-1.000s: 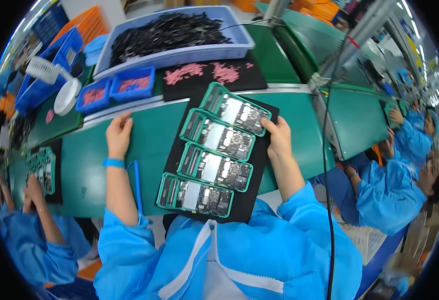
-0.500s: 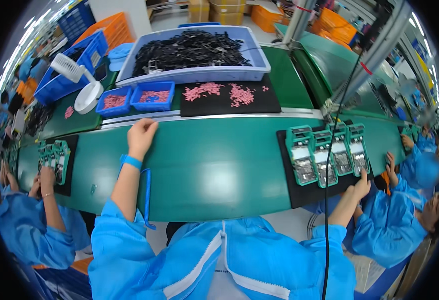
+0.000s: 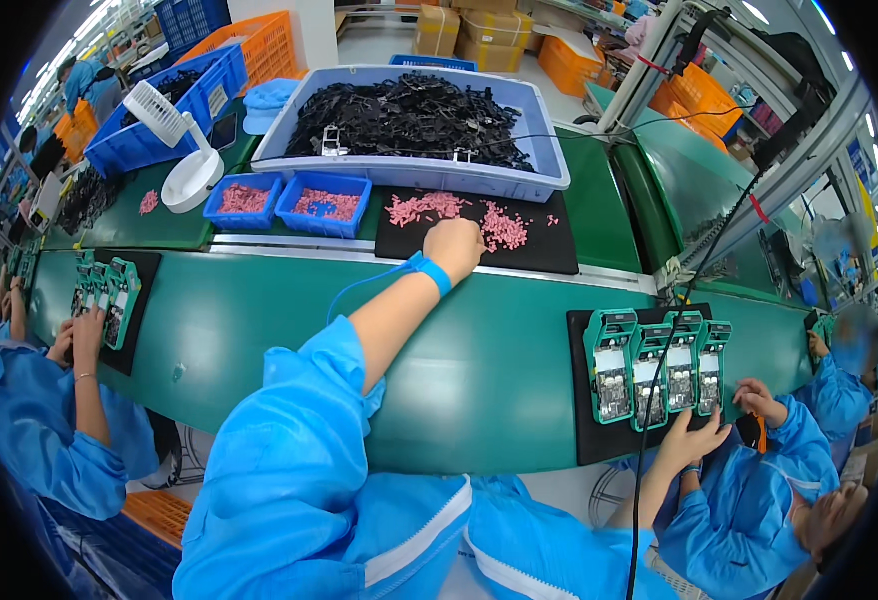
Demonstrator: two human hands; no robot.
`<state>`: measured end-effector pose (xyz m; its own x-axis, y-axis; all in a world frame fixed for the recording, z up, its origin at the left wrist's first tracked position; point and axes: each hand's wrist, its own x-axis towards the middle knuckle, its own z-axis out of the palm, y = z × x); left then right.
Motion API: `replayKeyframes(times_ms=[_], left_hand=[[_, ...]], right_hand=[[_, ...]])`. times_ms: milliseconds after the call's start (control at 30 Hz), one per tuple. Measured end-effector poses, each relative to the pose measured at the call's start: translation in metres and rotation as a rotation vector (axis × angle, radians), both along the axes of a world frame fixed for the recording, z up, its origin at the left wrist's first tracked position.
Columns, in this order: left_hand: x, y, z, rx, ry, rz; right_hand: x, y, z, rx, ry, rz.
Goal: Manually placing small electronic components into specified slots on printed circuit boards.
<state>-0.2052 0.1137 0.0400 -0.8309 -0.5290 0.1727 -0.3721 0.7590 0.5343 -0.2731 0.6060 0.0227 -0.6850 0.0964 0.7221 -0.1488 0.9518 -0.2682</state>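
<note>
The left hand [image 3: 454,248] rests curled on pink pieces [image 3: 429,208] on a black mat [image 3: 549,250]. The right hand [image 3: 694,440] lies open against a black tray [image 3: 584,440] of green boards [image 3: 656,365].

Held the left arm in its light blue fabric sleeve stretched across the green conveyor belt [image 3: 479,360], forearm bare, a blue band on the wrist. Kept the left hand [image 3: 454,248] just past the belt's far edge, knuckles up, fingers curled under. Laid the right hand [image 3: 694,440] at the belt's near edge, fingers spread.
</note>
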Motion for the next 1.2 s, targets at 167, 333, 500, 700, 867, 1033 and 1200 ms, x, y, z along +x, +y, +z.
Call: replayKeyframes(times_ms=[167,333,500,700,867,1033,1200], left_hand=[[-0.008,0.003,0.002,-0.118,-0.072,0.015],[0.028,0.022,0.008,-0.096,0.010,-0.139],[0.113,0.067,0.003,-0.027,0.032,-0.314],[0.182,0.136,0.002,-0.061,0.128,-0.329],[0.217,0.143,-0.005,-0.031,0.275,-0.267],[0.218,0.140,-0.022,-0.037,0.369,-0.235],[0.229,0.144,-0.014,0.116,0.383,-0.285]], right_hand=[[0.086,-0.077,0.029,0.064,-0.063,0.320],[0.138,-0.149,0.048,-0.039,-0.347,0.897],[0.101,-0.251,0.062,-0.291,-0.414,1.302],[0.002,-0.360,0.027,-0.174,-0.346,1.049],[-0.008,-0.412,0.026,0.217,-0.538,0.765],[0.003,-0.412,0.034,0.400,-0.455,0.689],[0.012,-0.410,0.011,0.335,-0.176,0.975]])
